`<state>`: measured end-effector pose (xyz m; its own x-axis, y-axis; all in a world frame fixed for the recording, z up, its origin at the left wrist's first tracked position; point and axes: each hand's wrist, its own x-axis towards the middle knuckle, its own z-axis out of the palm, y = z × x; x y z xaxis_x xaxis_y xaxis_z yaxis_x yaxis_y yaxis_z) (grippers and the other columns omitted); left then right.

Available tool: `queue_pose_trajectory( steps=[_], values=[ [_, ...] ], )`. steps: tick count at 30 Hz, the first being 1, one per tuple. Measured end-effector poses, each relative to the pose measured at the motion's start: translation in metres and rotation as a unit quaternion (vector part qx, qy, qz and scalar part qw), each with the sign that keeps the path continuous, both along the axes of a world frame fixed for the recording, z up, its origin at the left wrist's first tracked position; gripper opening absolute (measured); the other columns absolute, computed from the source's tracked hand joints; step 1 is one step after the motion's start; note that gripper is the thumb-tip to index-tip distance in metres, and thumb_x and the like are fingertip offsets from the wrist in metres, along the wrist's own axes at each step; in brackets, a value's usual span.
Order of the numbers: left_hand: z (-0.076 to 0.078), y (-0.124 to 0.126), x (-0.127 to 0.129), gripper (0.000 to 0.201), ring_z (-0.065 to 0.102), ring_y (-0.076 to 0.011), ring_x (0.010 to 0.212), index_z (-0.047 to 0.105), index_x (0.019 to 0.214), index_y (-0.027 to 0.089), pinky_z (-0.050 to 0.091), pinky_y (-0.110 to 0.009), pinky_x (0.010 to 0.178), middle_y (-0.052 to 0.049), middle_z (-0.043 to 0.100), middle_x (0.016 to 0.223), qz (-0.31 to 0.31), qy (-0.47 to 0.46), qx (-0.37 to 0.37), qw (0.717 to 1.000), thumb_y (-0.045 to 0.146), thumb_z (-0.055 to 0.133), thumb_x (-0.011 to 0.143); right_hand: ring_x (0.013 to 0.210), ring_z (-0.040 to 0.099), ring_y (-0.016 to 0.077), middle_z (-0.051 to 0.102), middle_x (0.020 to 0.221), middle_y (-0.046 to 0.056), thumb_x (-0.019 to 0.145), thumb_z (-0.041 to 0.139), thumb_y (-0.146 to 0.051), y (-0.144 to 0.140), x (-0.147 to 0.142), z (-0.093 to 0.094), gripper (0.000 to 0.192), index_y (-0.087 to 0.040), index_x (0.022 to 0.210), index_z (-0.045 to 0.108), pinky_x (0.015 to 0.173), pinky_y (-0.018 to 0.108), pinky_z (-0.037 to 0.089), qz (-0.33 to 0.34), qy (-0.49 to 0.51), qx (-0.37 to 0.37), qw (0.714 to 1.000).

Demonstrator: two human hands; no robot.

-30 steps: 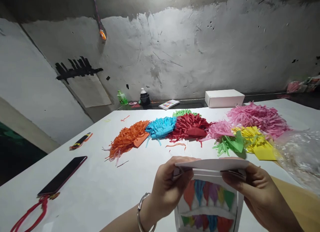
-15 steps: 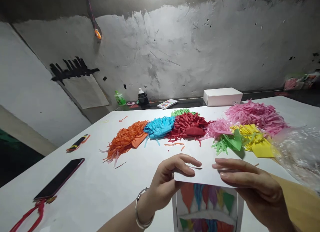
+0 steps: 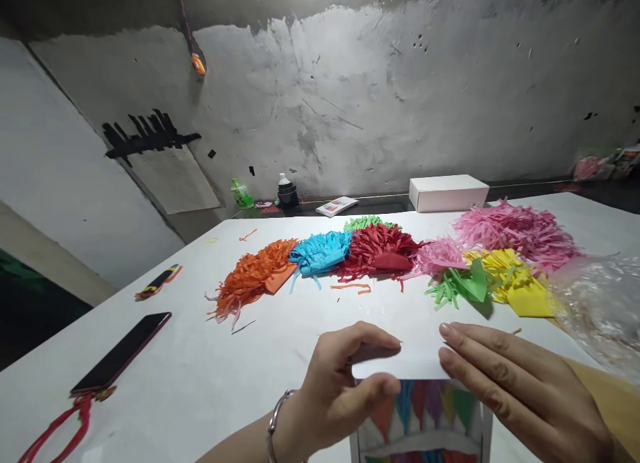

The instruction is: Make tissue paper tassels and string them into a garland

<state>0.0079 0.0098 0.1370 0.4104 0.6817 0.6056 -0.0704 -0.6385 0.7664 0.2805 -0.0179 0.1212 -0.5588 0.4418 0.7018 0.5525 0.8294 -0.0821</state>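
Note:
My left hand (image 3: 340, 390) pinches the left part of a white card flap (image 3: 400, 363) between thumb and fingers. My right hand (image 3: 520, 390) lies flat, fingers together, pressing on the flap's right part. Under the flap sits a white card (image 3: 425, 416) with rows of coloured paper triangles, its lower part cut off by the frame edge. A metal bangle (image 3: 277, 423) circles my left wrist. Both hands are at the near edge of the white table (image 3: 200, 356).
Heaps of fringed paper lie across the table: orange (image 3: 255, 276), blue (image 3: 320, 250), red (image 3: 380, 250), pink (image 3: 515, 226), yellow (image 3: 515, 283), green (image 3: 460, 286). A phone (image 3: 123, 353) with a red strap lies left. A white box (image 3: 447, 192) and a clear plastic bag (image 3: 600, 303) sit right.
The white flap, held raised a second ago, has been folded down flat over the coloured card. My right hand has gone from gripping its edge to pressing flat on it.

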Motion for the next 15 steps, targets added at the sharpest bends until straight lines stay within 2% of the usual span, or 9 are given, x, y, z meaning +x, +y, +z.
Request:
queue_pose_trajectory(
  steps=[2,4,7,10,12,15],
  values=[
    [0.001,-0.002,0.002,0.016,0.07,-0.016,0.075,0.069,0.106,0.02,0.057,-0.019,0.066,-0.008,0.073,0.089,0.031,0.024,-0.003,0.999,0.03,0.064,0.095,0.107,0.072,0.0247,0.067,0.13,0.008,0.099,0.055,-0.022,0.004,-0.001,0.002,0.046,-0.027,0.144,0.053,0.098,0.034,0.056,0.007,0.026,0.015,1.0],
    [0.0,-0.002,0.002,0.013,0.066,-0.0133,0.066,0.069,0.104,0.019,0.052,-0.017,0.058,-0.007,0.073,0.083,0.053,0.044,0.013,0.998,0.026,0.062,0.095,0.105,0.071,0.0246,0.071,0.124,0.009,0.096,0.061,-0.028,0.007,-0.006,0.007,0.042,-0.026,0.138,0.061,0.092,0.032,0.058,0.015,0.071,0.0,0.997],
    [-0.002,0.0,0.002,0.014,0.06,-0.0111,0.057,0.069,0.101,0.018,0.045,-0.017,0.049,-0.006,0.072,0.079,0.065,0.055,0.009,0.996,0.028,0.062,0.095,0.098,0.073,0.0206,0.074,0.113,0.007,0.094,0.064,-0.024,0.007,-0.014,0.014,0.033,-0.028,0.126,0.069,0.083,0.025,0.06,0.022,0.123,-0.108,0.986],
    [-0.006,0.001,0.003,0.014,0.064,-0.0131,0.062,0.068,0.101,0.017,0.047,-0.018,0.052,-0.008,0.073,0.082,0.058,0.052,-0.007,0.997,0.028,0.061,0.096,0.089,0.074,0.0173,0.075,0.103,0.004,0.092,0.061,-0.012,0.007,-0.02,0.018,0.037,-0.032,0.121,0.071,0.073,0.02,0.06,0.042,0.169,-0.189,0.966],
    [-0.006,0.001,0.003,0.014,0.065,-0.0133,0.063,0.068,0.101,0.017,0.049,-0.018,0.054,-0.008,0.073,0.082,0.054,0.054,-0.017,0.997,0.028,0.06,0.096,0.087,0.074,0.017,0.075,0.098,0.003,0.091,0.062,-0.011,0.007,-0.021,0.023,0.035,-0.03,0.118,0.072,0.076,0.021,0.06,0.042,0.178,-0.173,0.968],
    [0.0,0.002,0.002,0.014,0.063,-0.0116,0.059,0.068,0.1,0.017,0.048,-0.018,0.053,-0.006,0.072,0.079,0.06,0.06,-0.002,0.996,0.027,0.059,0.097,0.09,0.074,0.0159,0.076,0.099,0.005,0.091,0.062,-0.012,0.004,-0.022,0.036,0.028,-0.022,0.114,0.073,0.084,0.02,0.058,0.013,0.117,-0.091,0.989]
  ],
)
